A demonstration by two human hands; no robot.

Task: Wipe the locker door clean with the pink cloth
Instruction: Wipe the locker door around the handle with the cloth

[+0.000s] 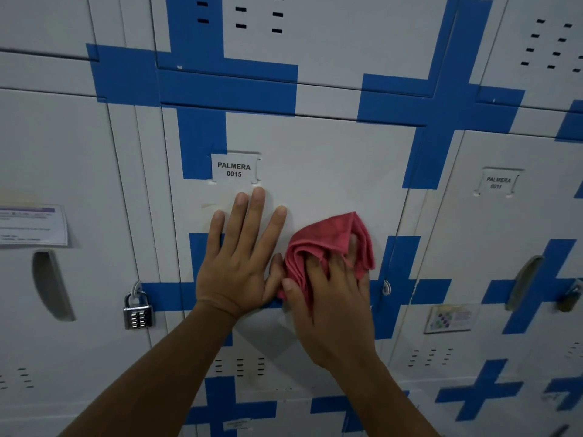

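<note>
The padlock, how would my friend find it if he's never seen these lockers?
Start at the white locker door labelled PALMERA 0015, where two hands press flat. Go to its left edge, level with the left wrist. The padlock hangs there from a small loop, silver with number dials on its front, unlike the dull, blurry brownish one far right.

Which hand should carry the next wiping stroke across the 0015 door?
Right. The right hand already presses the pink cloth against the locker door; the left hand lies flat and bare beside it.
</note>
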